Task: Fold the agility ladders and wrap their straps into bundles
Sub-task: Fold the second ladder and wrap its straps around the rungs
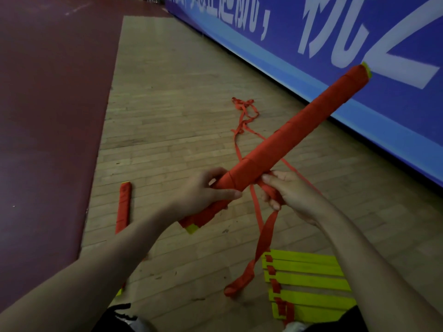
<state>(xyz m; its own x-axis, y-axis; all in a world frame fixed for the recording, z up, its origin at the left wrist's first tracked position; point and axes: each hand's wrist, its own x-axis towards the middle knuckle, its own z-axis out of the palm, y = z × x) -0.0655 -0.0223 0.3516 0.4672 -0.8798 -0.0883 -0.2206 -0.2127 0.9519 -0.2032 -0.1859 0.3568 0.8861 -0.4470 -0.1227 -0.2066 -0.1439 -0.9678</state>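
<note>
The wrapped bundle [287, 140] is held in the air above the wooden floor [167, 92]. Its long axis runs on a slant from near left, where a yellow tip shows below the wrist, up to far right, where the other end stands in front of the blue banner [311, 44].

The left hand [206, 195] grips the bundle close to its near end, its fingers curled round the red cloth and one finger lying out along it. The right hand [287, 192] sits just to the right of that grip, under and against the bundle. Its fingers are curled with the loose strap [266, 236] looped round them, and its thumb touches the wrap.

From the right hand the strap drops near and left to a folded end on the floor. A thinner run of it trails away across the boards to a tangle farther off (how the two runs join cannot be made out).

What matters for the next move is that the free strap leaves the bundle crosswise, at the near end, on the right hand's side. The right hand is therefore the one placed to carry it round, while the left holds the axis steady. Most of the length looks covered already, so the wrapping seems well along, with the tail left to take up.

A finished bundle [123, 207] lies on the floor to the left. A stack of yellow rungs [306, 279] lies near right, unwrapped.
</note>
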